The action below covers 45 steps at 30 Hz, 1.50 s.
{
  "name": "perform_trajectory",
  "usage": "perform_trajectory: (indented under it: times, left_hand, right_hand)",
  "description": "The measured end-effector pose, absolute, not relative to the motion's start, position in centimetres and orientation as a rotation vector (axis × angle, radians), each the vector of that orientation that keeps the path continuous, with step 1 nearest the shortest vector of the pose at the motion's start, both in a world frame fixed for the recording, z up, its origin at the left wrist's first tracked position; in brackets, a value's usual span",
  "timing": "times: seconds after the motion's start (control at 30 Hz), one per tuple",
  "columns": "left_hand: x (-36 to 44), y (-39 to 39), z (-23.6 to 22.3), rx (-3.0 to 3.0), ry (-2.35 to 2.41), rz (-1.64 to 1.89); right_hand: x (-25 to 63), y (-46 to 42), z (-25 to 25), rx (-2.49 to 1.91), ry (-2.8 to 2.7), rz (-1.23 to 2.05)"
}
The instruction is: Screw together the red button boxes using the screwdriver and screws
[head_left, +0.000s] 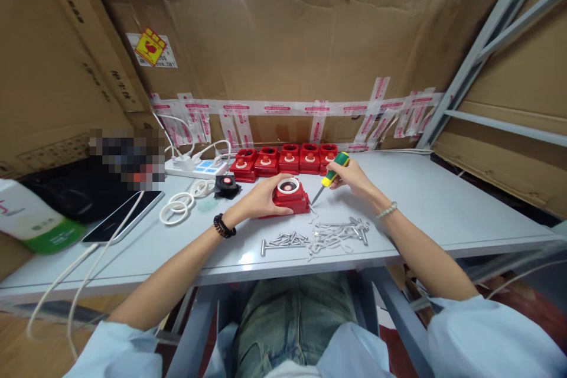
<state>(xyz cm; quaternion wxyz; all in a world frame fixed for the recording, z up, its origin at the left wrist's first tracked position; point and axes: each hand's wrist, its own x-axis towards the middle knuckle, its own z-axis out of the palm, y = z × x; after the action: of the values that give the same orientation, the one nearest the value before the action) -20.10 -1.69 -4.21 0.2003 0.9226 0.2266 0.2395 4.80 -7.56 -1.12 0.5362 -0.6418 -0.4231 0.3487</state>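
Observation:
My left hand (pixel 264 196) is wrapped round a red plastic housing (pixel 296 204) and steadies it on the table. A white ring (pixel 288 185) sits on top of the housing, with a dark round part inside it. In my right hand (pixel 351 175) is a screwdriver (pixel 335 169) with a green and yellow handle. It is tilted, its shaft pointing down to the housing's right side. Whether the tip touches the housing or the small white string beside it, I cannot tell. Metal pins (pixel 287 240) and small metal rods with strings (pixel 339 233) lie in front.
Several more red housings (pixel 267 160) stand in a row at the back. Left of them are a power strip (pixel 199 166), a black fan-like part (pixel 227 186), loose white rings (pixel 174 211), and a phone (pixel 128 218) with a cable across it. Cardboard (pixel 283 41) walls the back.

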Motion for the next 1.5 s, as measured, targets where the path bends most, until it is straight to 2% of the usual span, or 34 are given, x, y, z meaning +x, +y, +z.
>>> perform_trajectory:
  times: [0.63,1.5]
  left_hand:
    - [-20.9,-1.6,-4.2,2.443,0.625,0.76]
    - [-22.7,0.1,-4.3,2.355,0.683,0.848]
  right_hand:
    - [6.4,-9.3,-2.9,-1.353,-0.818,1.006]
    - [7.4,-10.7,-2.4,-1.041,-1.184,1.09]
